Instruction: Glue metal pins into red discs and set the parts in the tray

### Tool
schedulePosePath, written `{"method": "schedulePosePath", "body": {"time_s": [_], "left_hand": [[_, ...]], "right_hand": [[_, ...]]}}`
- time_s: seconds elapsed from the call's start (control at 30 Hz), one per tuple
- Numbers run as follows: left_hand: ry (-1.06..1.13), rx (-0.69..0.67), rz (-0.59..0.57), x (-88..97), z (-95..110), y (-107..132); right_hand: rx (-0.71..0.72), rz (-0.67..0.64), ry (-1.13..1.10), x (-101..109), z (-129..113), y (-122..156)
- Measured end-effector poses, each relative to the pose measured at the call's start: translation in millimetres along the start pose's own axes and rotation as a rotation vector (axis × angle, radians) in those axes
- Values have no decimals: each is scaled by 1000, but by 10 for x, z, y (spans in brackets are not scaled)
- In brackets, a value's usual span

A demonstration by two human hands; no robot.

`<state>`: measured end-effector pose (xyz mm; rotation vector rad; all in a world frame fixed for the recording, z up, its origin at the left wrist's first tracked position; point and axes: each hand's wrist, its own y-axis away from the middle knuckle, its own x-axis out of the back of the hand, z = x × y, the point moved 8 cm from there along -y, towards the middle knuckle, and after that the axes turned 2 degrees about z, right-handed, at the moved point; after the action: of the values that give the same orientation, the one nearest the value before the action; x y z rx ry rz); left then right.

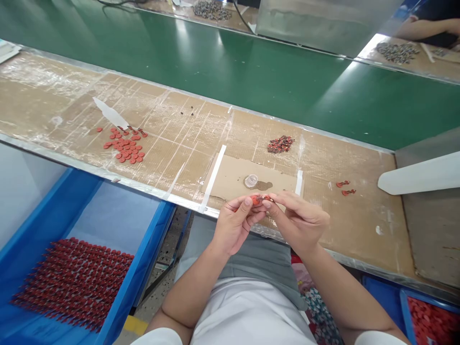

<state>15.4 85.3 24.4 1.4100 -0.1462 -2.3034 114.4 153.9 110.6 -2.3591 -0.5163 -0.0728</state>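
Observation:
My left hand and my right hand meet at the near edge of the cardboard-covered bench. Both pinch one small red part between thumb and fingertips. Just beyond the hands a small clear round cap lies on a cardboard patch. A pile of small red discs lies to the left. A heap of red and dark parts lies further back, right of centre. Two single red parts lie to the right of my right hand.
A blue bin at lower left holds rows of red parts. Another blue bin with red discs shows at lower right. A green conveyor belt runs behind the bench. A white object juts in at right. Another person's arm rests at top right.

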Motion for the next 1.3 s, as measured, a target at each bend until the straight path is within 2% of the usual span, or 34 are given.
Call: {"method": "schedulePosePath", "body": {"time_s": [0.37,0.67,0.9,1.3], "left_hand": [[-16,-13,9,4,4,11],[-55,-4,88,70,-16,9],[-64,-21,88,86,-13,4],[-55,-33,120,109,-2,6]], "right_hand": [[-28,-4,-5,-9,51,27],[-8,-17,29,-11,53,37],[-30,-13,20,-18,71,59],[12,-31,-11,-44,30,36]]}}
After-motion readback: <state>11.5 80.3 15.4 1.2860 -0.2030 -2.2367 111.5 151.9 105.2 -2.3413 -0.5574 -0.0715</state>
